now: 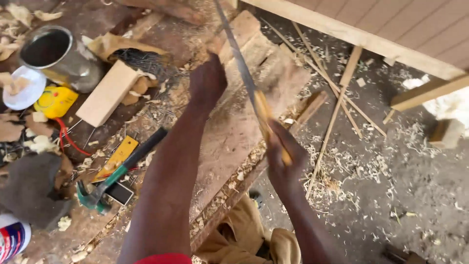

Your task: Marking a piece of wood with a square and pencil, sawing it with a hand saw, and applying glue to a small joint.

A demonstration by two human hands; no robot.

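Your handsaw [239, 58] runs out of the top edge of the view, so the far end of its blade is cut off, and the motion blurs its teeth. Your right hand [283, 161] covers most of the pale wooden handle; only a strip of it shows above your knuckles. Your left hand [207, 80] is seen from the back, so you cannot tell whether its fingers are spread or curled, only that it presses down on the rough wooden board [244, 117] just left of the blade. The board lies under both hands, stretching from your left hand back toward your knees.

Well to the left of your left hand sits a yellow tape measure [54, 101], rounded, with a red cord trailing from it. Nearer your left forearm lies a flat yellow package [117, 157] with dark print too small to read. Down at the lower left corner, a white can with a red and blue label [12, 239] is half cut off by the frame. An open metal tin [51, 51] stands far left, with a white lid [23, 87] beside it.

Your right hand is closed tight around the saw handle. A green-handled hammer [105, 188] rests left of your left arm.
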